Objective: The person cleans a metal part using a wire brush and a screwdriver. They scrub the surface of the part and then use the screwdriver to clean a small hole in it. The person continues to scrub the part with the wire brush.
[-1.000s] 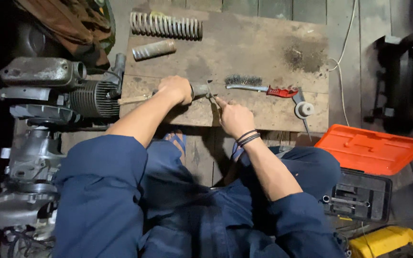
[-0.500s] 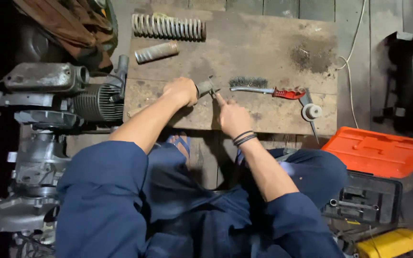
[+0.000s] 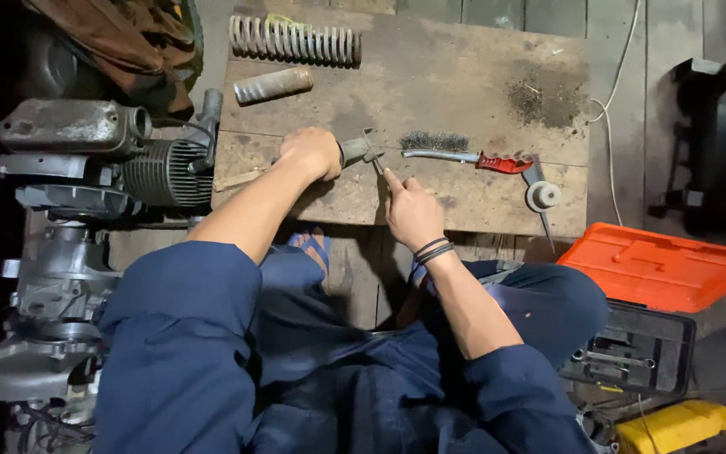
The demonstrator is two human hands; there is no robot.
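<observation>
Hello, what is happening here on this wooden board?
A person in blue work clothes sits over a wooden board. The left hand grips a grey metal part on it; the right hand points a finger at the part's end. A wire brush and a coil spring lie nearby, untouched.

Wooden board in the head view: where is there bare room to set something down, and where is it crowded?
Bare patches on the wooden board: the middle, between the coil spring and the wire brush, and the near right edge below the brush. Crowded: where the left hand and right hand meet at the metal part.
</observation>
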